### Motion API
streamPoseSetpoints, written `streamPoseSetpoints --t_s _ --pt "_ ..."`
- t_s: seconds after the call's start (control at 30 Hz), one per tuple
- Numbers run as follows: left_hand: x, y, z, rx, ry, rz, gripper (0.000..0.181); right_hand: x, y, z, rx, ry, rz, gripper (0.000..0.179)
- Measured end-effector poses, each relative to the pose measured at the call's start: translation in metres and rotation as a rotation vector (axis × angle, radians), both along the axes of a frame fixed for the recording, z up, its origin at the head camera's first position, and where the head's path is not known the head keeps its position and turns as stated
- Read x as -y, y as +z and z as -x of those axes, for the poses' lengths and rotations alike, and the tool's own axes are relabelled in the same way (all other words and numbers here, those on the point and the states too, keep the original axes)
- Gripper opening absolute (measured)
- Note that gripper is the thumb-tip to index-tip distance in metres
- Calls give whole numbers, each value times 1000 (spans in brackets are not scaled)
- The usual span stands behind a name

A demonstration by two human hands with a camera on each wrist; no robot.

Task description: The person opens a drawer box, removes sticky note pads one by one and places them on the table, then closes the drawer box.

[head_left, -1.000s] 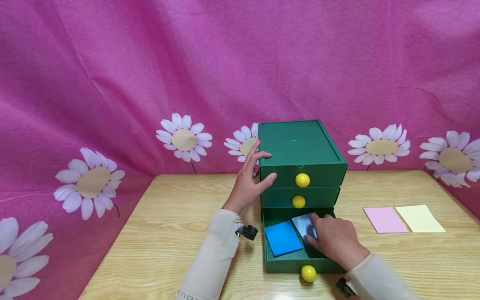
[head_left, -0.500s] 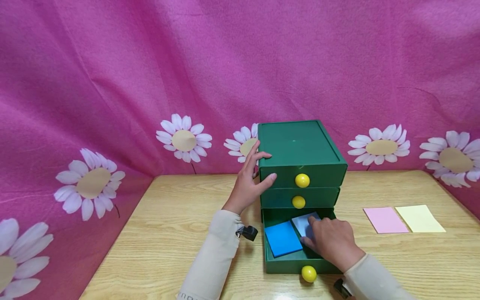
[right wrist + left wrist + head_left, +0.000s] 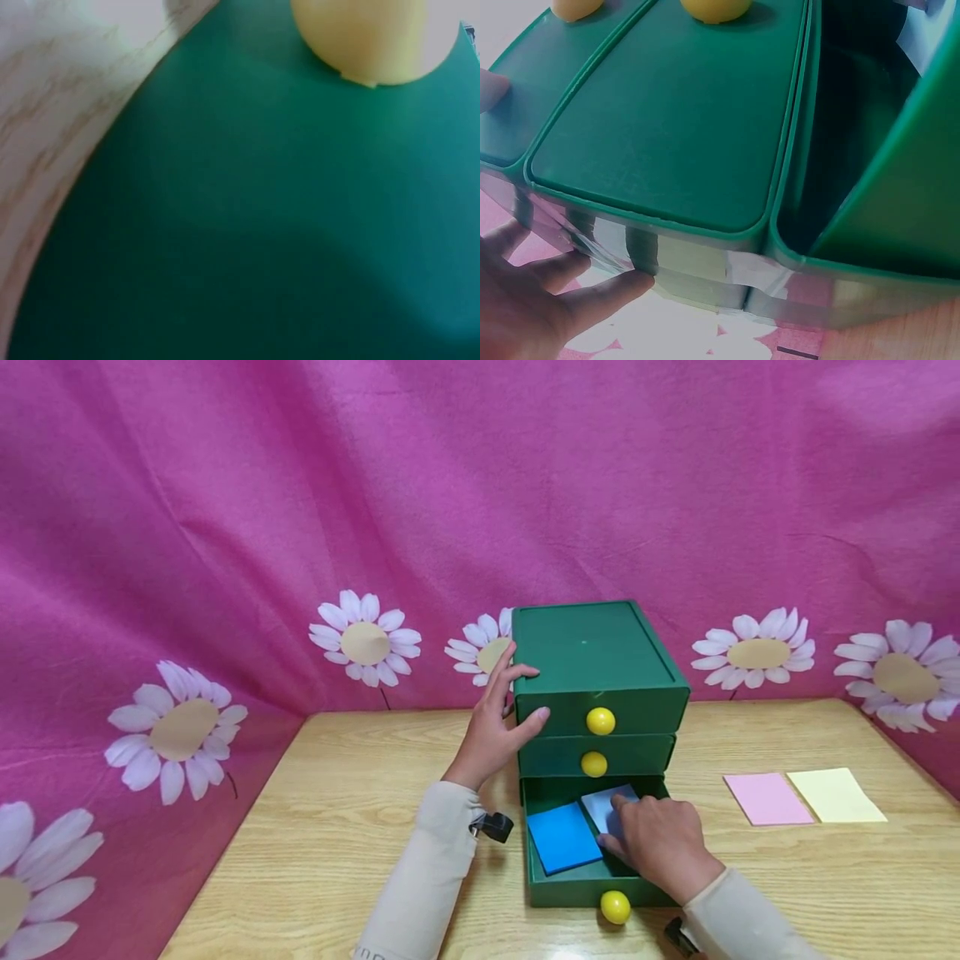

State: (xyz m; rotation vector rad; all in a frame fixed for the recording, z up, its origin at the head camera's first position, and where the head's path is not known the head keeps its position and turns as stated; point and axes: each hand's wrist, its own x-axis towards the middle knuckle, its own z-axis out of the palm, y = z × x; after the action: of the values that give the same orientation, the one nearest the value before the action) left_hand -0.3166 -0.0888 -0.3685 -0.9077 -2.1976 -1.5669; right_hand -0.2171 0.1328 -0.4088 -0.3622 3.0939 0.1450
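A green drawer cabinet (image 3: 592,647) with yellow knobs stands on the wooden table, its bottom drawer (image 3: 562,893) pulled out. My left hand (image 3: 491,731) rests on the cabinet's left front corner, thumb on the top drawer's front, fingers spread along the side and top edge. In the left wrist view its fingers lie against the clear side wall. Inside the drawer, a blue sticky-note pad (image 3: 564,837) lies at the left and a pale blue pad (image 3: 597,808) behind it to the right. My right hand (image 3: 663,843) reaches over the drawer's right side, index fingertip on the pale pad, thumb near its front edge.
A pink sticky-note pad (image 3: 768,799) and a pale yellow one (image 3: 837,794) lie side by side on the table, right of the cabinet. Behind the table hangs a magenta cloth (image 3: 480,510) with white daisies. The yellow drawer knob (image 3: 615,907) juts toward me.
My right hand has shifted slightly left over the pale blue pad, its thumb now nearer the blue pad. The left hand stays at the cabinet corner. The head view has shifted slightly.
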Motion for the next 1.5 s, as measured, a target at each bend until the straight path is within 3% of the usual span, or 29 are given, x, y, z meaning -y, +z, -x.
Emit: streamPoseSetpoints --t_s 0.13,0.33,0.43,1.13,1.5 --pt "0 1 -3 19 2 -5 49 1 0 1 5 -6 -8 59" --pt "0 22 -25 34 -9 -21 46 2 -1 1 12 -6 -28 56" --pt "0 27 -29 30 -15 -26 45 2 0 1 19 -2 -33 53" --pt "0 26 -29 25 -22 -29 46 2 3 1 89 -3 -5 51" --pt "-1 27 -29 11 -22 -24 46 1 4 1 67 0 0 52"
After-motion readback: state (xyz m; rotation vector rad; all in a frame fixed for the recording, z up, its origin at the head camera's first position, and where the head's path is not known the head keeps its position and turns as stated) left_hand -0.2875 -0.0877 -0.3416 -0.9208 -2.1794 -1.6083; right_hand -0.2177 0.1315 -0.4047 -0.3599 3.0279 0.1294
